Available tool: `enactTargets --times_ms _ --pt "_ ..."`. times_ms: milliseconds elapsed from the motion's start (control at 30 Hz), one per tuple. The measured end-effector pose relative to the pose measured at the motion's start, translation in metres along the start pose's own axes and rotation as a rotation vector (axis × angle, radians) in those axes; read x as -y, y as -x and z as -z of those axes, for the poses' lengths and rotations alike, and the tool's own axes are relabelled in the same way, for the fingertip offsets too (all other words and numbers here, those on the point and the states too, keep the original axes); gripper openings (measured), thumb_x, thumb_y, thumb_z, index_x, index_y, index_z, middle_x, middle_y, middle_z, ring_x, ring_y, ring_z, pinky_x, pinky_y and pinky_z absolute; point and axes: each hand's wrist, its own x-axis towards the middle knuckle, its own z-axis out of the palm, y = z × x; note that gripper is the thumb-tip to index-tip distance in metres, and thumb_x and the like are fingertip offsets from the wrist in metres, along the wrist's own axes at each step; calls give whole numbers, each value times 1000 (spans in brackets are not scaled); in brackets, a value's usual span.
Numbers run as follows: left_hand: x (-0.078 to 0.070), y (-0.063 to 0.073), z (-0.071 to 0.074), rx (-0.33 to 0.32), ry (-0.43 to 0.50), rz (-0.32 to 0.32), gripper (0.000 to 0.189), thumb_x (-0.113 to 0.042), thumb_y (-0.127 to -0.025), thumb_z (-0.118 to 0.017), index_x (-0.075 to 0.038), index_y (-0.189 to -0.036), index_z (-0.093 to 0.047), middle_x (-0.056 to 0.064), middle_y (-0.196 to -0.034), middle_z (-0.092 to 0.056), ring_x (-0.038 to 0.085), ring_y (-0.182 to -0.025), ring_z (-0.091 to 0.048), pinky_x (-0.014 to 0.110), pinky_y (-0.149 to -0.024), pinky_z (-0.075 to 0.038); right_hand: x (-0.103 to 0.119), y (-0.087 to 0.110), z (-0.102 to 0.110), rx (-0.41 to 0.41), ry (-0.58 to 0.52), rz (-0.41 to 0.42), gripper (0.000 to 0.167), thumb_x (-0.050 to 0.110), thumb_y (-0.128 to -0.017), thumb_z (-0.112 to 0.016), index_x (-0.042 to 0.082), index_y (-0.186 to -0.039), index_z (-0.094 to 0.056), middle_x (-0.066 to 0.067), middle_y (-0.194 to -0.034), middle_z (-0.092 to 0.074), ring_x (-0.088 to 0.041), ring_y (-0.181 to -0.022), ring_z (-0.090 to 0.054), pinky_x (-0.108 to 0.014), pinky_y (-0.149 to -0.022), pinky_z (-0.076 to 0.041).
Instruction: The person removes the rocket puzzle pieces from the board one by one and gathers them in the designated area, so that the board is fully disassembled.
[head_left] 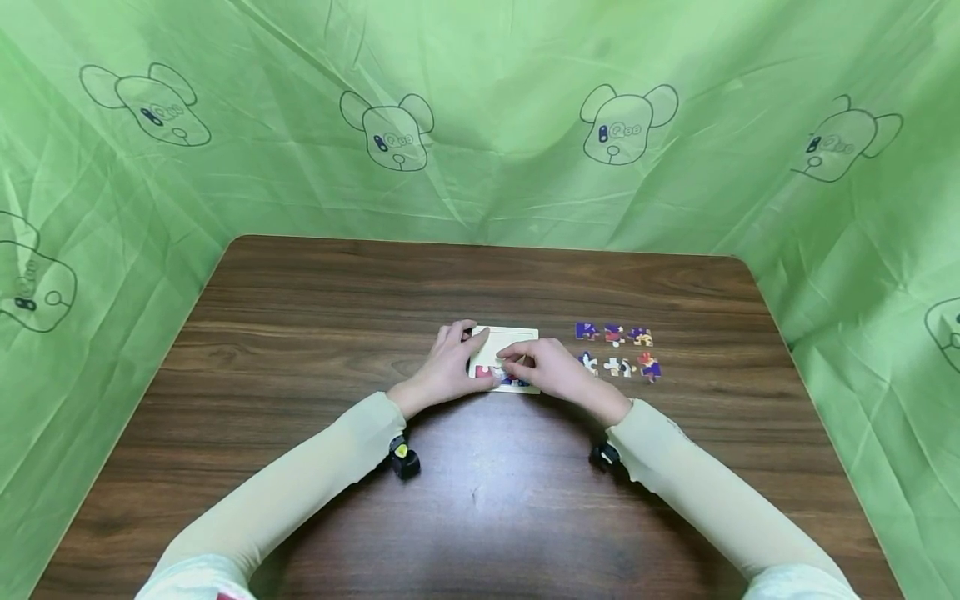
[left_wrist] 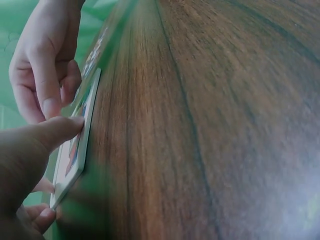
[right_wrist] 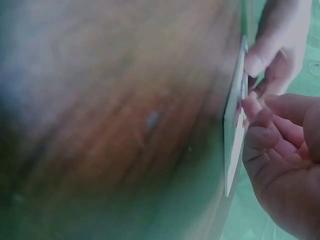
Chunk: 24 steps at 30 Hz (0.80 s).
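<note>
A small pale puzzle board (head_left: 498,340) lies on the table with several colourful pieces (head_left: 483,372) along its near edge. My left hand (head_left: 448,363) holds the board at its left side. Its thumb lies over the near row, and its other fingers are at the left and far edges, as the left wrist view also shows. My right hand (head_left: 551,367) is bent over the board's right part, fingertips close to the near row and beside the left thumb. In the right wrist view, the right fingers (right_wrist: 282,132) are curled at the board's face; I cannot tell whether a piece is between them.
To the right of the board, several loose puzzle pieces (head_left: 615,333) lie in two short rows on the brown wooden table (head_left: 330,308). Green cloth (head_left: 487,192) with line-drawn animal heads hangs behind the table and along both sides.
</note>
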Motion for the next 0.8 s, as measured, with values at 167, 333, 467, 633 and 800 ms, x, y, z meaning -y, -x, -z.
enactTargets --times_ms 167,333,467,633,800 --pt "10 1 6 49 40 -52 94 -40 -84 -85 4 -156 -42 26 -161 -33 42 -138 -37 55 -114 -36 -1 -2 3 27 17 2 26 15 -102 -67 6 -125 -75 -4 -100 -79 -3 -59 -55 -25 -57 -47" --pt "19 1 17 140 72 -77 93 -32 -87 -84 5 -158 -37 23 -165 -29 42 -147 -31 55 -119 -32 0 -2 3 34 42 24 26 15 -102 -67 4 -124 -75 -5 -103 -79 -2 -63 -57 -24 -62 -49" --pt "24 0 24 188 103 -77 93 -28 -87 -85 5 -159 -34 21 -167 -28 41 -152 -26 53 -122 -28 2 -3 2 28 54 40 24 13 -101 -67 3 -122 -75 -6 -102 -78 -2 -64 -57 -24 -61 -49" --pt "25 0 25 190 104 -81 95 -29 -86 -86 4 -159 -35 20 -167 -29 41 -153 -25 53 -123 -27 4 -5 -3 8 73 47 22 10 -98 -70 3 -118 -75 -3 -98 -77 -5 -67 -58 -25 -66 -50" --pt "25 1 25 173 106 -80 96 -30 -85 -88 4 -158 -36 19 -166 -31 41 -152 -27 53 -123 -27 5 -6 -10 -10 135 76 23 12 -93 -77 3 -114 -75 -2 -95 -73 -14 -82 -63 -32 -79 -53"
